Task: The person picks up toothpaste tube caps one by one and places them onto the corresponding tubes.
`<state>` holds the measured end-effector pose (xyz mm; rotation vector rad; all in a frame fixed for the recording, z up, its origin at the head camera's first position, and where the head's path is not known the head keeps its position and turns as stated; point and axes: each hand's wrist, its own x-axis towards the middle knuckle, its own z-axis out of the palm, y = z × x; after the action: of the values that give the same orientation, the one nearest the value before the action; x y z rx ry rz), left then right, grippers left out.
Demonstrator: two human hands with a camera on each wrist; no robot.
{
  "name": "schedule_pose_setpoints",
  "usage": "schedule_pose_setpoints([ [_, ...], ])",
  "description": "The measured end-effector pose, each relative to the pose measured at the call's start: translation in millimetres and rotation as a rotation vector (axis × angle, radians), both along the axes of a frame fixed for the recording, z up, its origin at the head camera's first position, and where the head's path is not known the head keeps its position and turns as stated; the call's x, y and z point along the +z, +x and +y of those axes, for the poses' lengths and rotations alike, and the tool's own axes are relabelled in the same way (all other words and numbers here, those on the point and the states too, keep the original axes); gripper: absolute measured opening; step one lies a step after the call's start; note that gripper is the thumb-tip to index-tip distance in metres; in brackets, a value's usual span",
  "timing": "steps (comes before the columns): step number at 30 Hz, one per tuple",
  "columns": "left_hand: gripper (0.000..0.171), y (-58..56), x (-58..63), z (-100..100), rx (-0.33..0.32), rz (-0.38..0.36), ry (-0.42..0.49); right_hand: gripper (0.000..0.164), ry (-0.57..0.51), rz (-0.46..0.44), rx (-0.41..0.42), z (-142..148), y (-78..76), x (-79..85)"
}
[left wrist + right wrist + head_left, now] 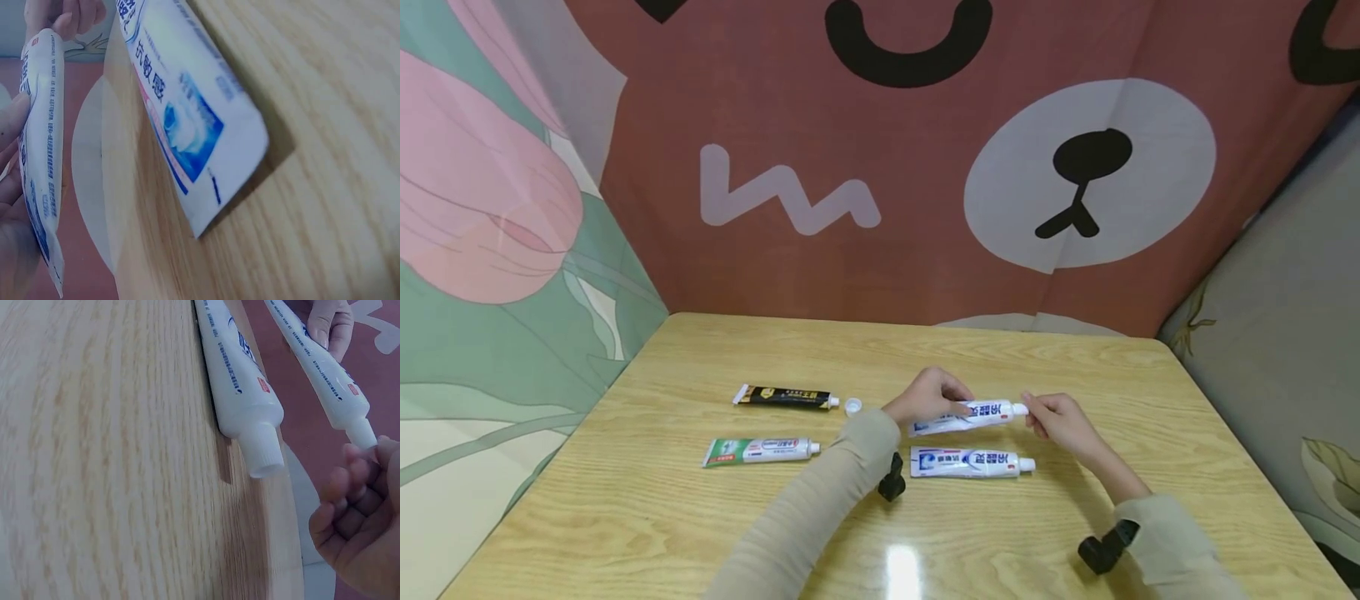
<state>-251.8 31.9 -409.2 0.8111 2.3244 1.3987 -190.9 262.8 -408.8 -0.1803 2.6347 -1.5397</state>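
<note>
**Two hands on one white toothpaste tube, right fingertips at its cap**

Left hand (928, 397): thumb on one side of the held tube (992, 412), fingers on the other, gripping it by the body. Right hand (1063, 421): thumb and forefinger drawn together, pinching the white cap (1019, 409); the remaining fingers curl loosely inward, as the right wrist view shows. Held tube is lifted off the table, right of centre, white with blue print, crimped end to the left, capped end to the right and a little farther.

Beige sleeves on both arms, left sleeve (820, 492) and right sleeve (1176, 542); a black device (892, 479) at the left wrist, another black device (1108, 550) at the right.

Just on the near side of the held tube, a matching white tube (966, 463) lies flat, cap on, also pointing right. To the left, two more tubes: a black-and-gold tube (786, 397) on the far side, and a green-and-white tube (763, 450) nearer, both with necks to the right. Whether the nearer one wears a cap, cannot tell. Just right of the black tube's neck, a small round white piece (853, 407), cap-like, near the left forearm.

All on a pale wood-grain table (1000, 542). Beyond its far edge, a reddish-brown backdrop (850, 275) with a cartoon face; tulip-print cloth (490, 208) at left.
</note>
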Motion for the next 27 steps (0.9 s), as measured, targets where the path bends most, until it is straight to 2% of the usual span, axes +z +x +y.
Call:
schedule_pose_setpoints([
  [7,0.014,0.7,-0.7,0.1,0.01,-0.004,0.016,0.027,-0.116,0.004,0.059,4.4,1.7,1.1],
  [10,0.014,0.6,-0.9,0.4,0.006,-0.011,0.023,0.026,-0.118,0.007,0.066,4.0,1.0,1.6],
  [15,0.013,0.1,-2.7,0.8,0.008,-0.04,0.035,0.039,-0.088,-0.005,0.053,0.7,0.2,3.4],
  [20,0.012,-0.6,-4.8,1.0,0.016,-0.047,0.039,0.043,-0.094,-0.03,0.041,0.2,-0.4,3.4],
  [23,0.013,-0.5,-5.0,0.5,0.015,-0.044,0.045,0.04,-0.109,-0.009,0.059,0.6,0.0,2.8],
  [27,0.012,-0.5,-6.2,-1.1,0.012,-0.031,0.048,0.027,-0.153,0.045,0.1,2.6,0.7,0.8],
])
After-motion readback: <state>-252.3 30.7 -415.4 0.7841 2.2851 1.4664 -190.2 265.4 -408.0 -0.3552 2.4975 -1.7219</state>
